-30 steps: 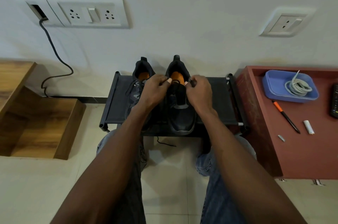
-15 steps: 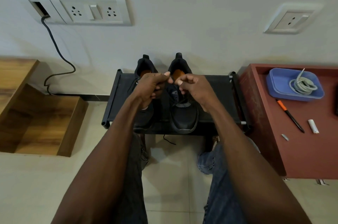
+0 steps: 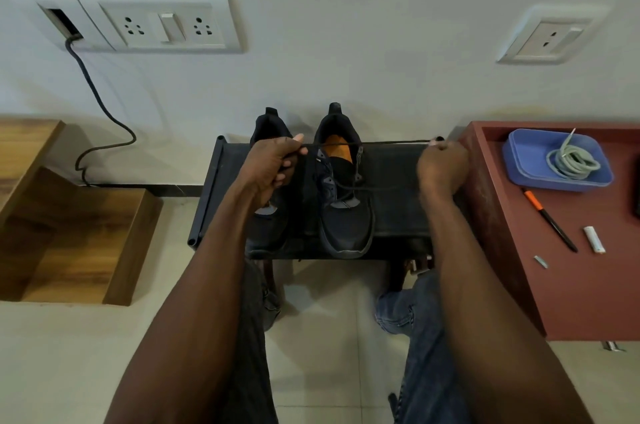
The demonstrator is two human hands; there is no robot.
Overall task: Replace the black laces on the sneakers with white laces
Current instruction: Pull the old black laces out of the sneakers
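— Hands?
— Pinched 1 end of the black lace [image 3: 367, 143] in the left hand [image 3: 273, 164], thumb to forefinger; fisted the other end in the right hand [image 3: 441, 165]. Stretched it taut above the rack's [image 3: 398, 212] far edge.
— Sneakers?
— Stood mid-rack, toes to the near edge. Saw lace only in the lower eyelets of the right sneaker [image 3: 346, 222].
— Best handling?
— Probably needed slack first, then 1 end drawn out eyelet by eyelet, without tipping the shoe.
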